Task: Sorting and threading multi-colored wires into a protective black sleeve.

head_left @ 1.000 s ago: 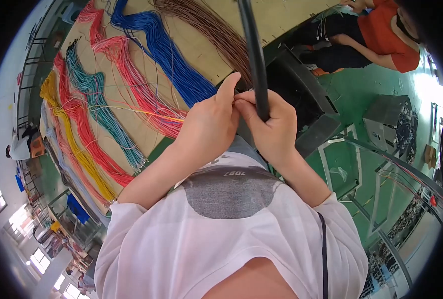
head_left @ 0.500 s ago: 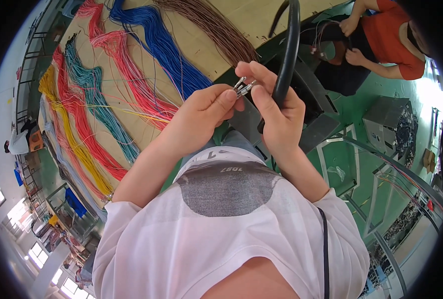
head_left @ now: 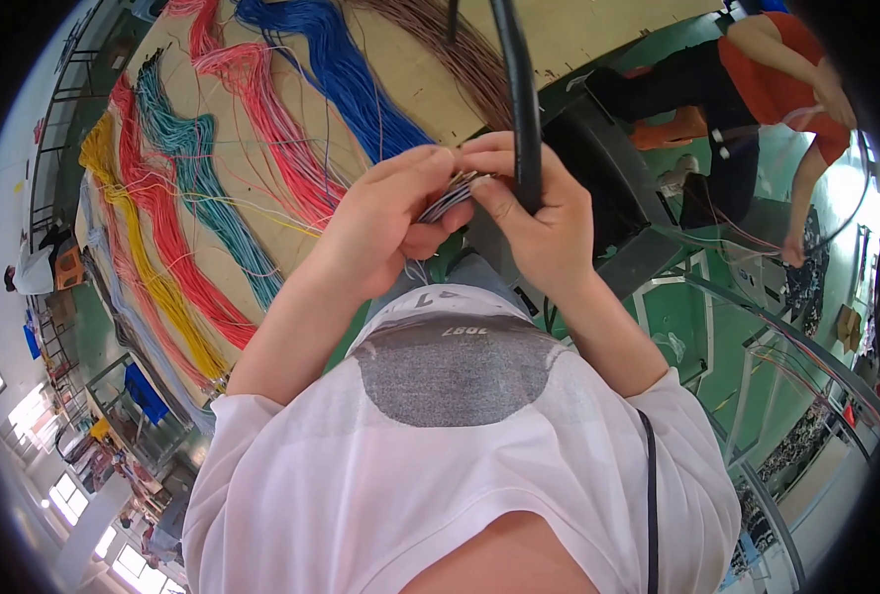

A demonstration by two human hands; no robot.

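Note:
My left hand [head_left: 385, 213] is closed around a small bundle of grey-white wires [head_left: 447, 202]. Shiny metal tips show at the bundle's upper end, between my two hands. Thin pale strands [head_left: 416, 269] hang below the left fingers. My right hand [head_left: 547, 213] pinches the tip end with thumb and fingers, its fingertips meeting those of the left. A thick black cable [head_left: 521, 94] runs down across the right hand and hides part of its fingers. How many wires each hand grips cannot be made out.
Long wire bundles lie on the tan table: blue [head_left: 346, 84], pink-red [head_left: 276, 124], teal [head_left: 207, 183], yellow [head_left: 157, 297] and brown [head_left: 440, 54]. At right, a co-worker in an orange-red top [head_left: 772, 74] handles thin wires. A black machine [head_left: 603, 163] and metal frames [head_left: 697, 287] stand nearby.
My hands have drawn together; the metal-tipped wires now show as a fuller, tilted bundle. The black cable has shifted left. The co-worker has moved, one arm now reaching down.

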